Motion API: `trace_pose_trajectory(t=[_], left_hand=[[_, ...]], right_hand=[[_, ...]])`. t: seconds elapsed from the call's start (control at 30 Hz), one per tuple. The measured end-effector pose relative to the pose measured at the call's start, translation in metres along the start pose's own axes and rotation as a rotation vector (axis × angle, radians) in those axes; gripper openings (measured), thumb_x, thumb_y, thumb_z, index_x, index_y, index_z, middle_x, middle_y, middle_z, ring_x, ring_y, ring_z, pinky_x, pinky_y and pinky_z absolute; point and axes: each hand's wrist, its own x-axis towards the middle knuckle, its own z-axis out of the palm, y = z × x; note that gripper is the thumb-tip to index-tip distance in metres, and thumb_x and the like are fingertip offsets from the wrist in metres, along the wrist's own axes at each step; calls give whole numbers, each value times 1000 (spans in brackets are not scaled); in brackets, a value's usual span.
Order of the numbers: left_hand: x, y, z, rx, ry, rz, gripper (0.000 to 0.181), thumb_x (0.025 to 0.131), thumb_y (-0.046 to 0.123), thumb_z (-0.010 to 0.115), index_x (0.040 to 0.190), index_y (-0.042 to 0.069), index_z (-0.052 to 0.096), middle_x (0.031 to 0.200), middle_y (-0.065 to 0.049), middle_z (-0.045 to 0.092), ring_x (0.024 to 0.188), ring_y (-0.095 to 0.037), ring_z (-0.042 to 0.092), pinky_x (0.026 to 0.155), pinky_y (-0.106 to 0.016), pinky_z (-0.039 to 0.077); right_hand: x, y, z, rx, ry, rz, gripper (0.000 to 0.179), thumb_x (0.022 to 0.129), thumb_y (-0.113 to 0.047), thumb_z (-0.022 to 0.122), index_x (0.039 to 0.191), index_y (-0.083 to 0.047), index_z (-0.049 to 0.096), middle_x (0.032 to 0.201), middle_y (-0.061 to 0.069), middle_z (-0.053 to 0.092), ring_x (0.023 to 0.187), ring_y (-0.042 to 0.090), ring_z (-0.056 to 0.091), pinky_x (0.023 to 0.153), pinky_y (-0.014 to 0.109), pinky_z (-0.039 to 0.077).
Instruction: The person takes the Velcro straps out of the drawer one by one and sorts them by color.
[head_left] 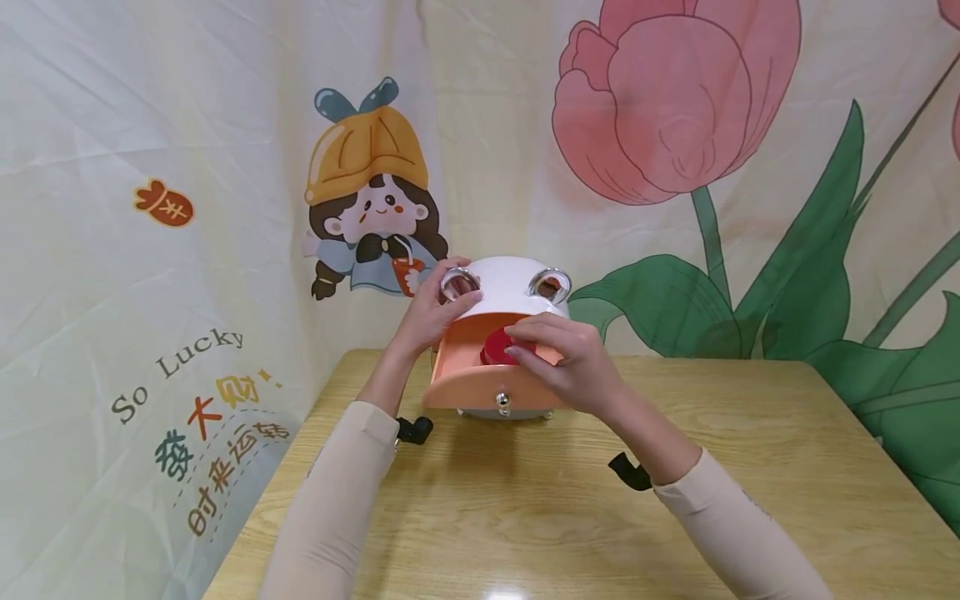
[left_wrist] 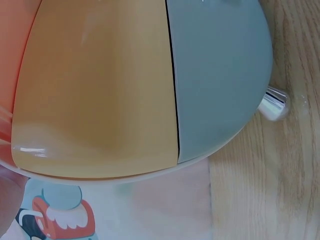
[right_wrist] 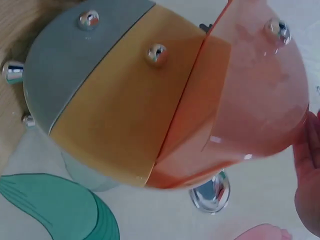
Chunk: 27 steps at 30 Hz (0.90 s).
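Red round thing [head_left: 498, 347] was in the pulled-out orange drawer [head_left: 467, 389], right hand [head_left: 576, 360] pinching its edge with thumb and fingertips, probably cos space was tight. Left hand [head_left: 431, 315] gripped the silver ring [head_left: 475, 277] on the white top [head_left: 504, 282], I'd guess for steadiness.

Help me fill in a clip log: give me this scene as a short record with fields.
Left hand: grips the box at its upper left
Right hand: holds a round red thing in the top drawer
Top drawer: orange, open
Middle drawer: yellow, shut
Bottom drawer: grey, shut
Table: wood-patterned, under the box
Curtain: printed, behind
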Motion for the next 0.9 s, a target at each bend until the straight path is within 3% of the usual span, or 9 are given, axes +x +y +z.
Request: trace_pose_trajectory(t=[0.23,0.4,0.6,0.9], left_hand=[[1,-1,0,-7,-3,-6,60,96,30,75,150,26,48,127,-12,61,120,-29,57,106,-53,52],[2,-3,0,10,4,5,58,95,36,75,147,30,50,127,-10,61,122,-28,57,106,-54,52],[3,-2,0,16,6,19,59,95,37,75,147,31,49,129,-9,61,124,-27,56,105,-53,53],[2,-4,1,33,12,-9,57,94,41,76,144,37,49,134,-7,58,126,-28,54,105,-52,54]], right_hand=[[8,19,-6,-19,-238,223,33,92,-18,81,122,-6,77,120,8,77,110,26,73,87,42,62],[9,27,-7,9,-325,343,38,93,-26,80,127,-10,76,128,6,74,116,25,70,87,39,62],[11,36,-8,16,-373,359,37,91,-25,82,126,-12,77,132,8,72,122,28,69,92,42,60],[11,41,-5,18,-416,386,36,91,-24,82,125,-14,77,137,8,70,128,28,66,96,41,58]])
